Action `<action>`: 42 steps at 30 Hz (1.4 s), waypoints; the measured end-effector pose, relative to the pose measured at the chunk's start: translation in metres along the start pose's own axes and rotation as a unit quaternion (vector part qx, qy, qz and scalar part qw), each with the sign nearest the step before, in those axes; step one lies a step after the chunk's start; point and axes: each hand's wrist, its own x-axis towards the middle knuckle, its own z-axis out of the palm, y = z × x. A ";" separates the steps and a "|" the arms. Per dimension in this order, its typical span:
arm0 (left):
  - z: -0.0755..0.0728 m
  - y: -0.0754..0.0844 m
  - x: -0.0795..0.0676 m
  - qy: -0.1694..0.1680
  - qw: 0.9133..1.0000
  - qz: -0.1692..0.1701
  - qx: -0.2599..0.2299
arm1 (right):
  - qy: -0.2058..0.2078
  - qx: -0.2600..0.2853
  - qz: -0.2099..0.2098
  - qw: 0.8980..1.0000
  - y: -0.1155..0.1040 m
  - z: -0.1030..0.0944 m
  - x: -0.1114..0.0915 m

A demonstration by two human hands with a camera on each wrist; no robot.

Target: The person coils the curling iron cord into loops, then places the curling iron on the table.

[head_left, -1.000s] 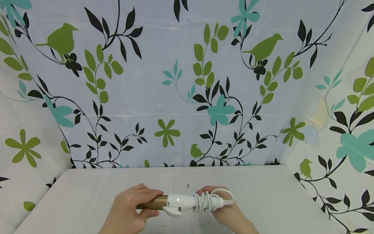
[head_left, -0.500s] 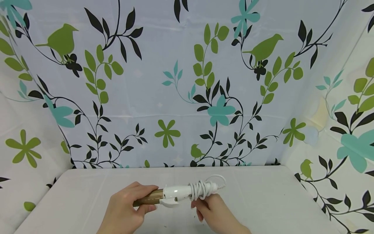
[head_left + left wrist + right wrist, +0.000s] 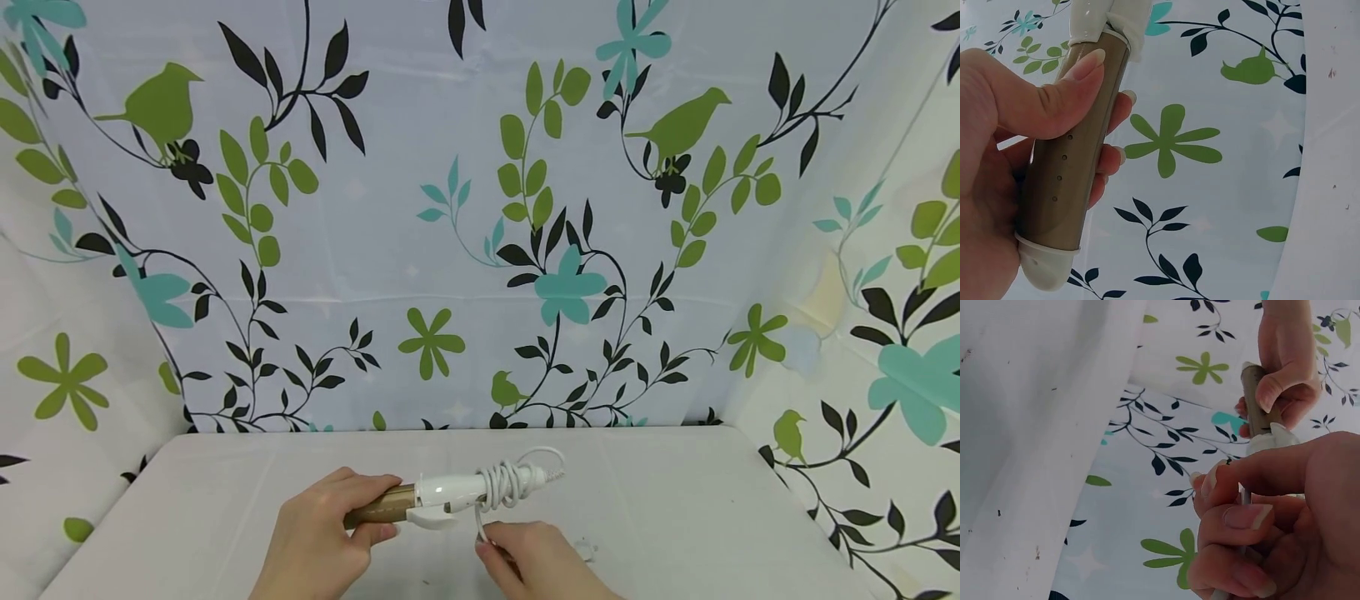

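A curling iron (image 3: 448, 492) with a brownish-gold barrel and a white handle is held above the table, its handle end to the right. My left hand (image 3: 318, 529) grips the barrel; in the left wrist view the thumb lies along the barrel (image 3: 1066, 175), near a row of small holes. White cord (image 3: 501, 485) is wound in several turns round the handle. Below it, my right hand (image 3: 543, 562) pinches a length of cord that hangs from the coils. The right wrist view shows this cord (image 3: 1246, 496) running between curled fingers.
A white-covered table (image 3: 697, 508) lies beneath the hands, with a few small dark specks on it. Patterned curtain (image 3: 390, 250) with birds and leaves encloses the back and sides. Beside the right hand is a small pale object (image 3: 586, 549), too unclear to identify.
My right hand has left the handle and moved down below it, now pinching a strand of cord drawn from the coils. The curling iron has shifted slightly left and up.
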 end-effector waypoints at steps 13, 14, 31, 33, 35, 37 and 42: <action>0.001 0.000 0.001 -0.016 0.999 -0.020 0.020 | 0.070 -0.238 -0.143 0.958 -0.004 -0.002 -0.009; 0.001 -0.001 0.000 -0.016 0.999 -0.019 0.024 | 0.084 -0.247 -0.153 0.953 -0.005 -0.002 -0.009; 0.006 -0.002 -0.002 -0.017 0.999 0.003 0.029 | 0.238 -0.282 -0.264 0.891 -0.003 -0.009 -0.009; 0.007 -0.002 -0.001 -0.025 0.999 0.002 0.025 | 0.257 -0.279 -0.278 0.883 -0.001 -0.010 -0.007; 0.007 -0.001 -0.001 -0.036 0.999 0.000 0.020 | 0.278 -0.275 -0.292 0.873 0.000 -0.011 -0.005; 0.007 -0.001 -0.001 -0.044 0.999 0.003 0.013 | 0.298 -0.264 -0.302 0.866 0.000 -0.013 -0.004; 0.009 -0.005 -0.003 -0.039 0.998 0.045 -0.001 | 0.341 -0.238 -0.312 0.854 0.000 -0.020 -0.004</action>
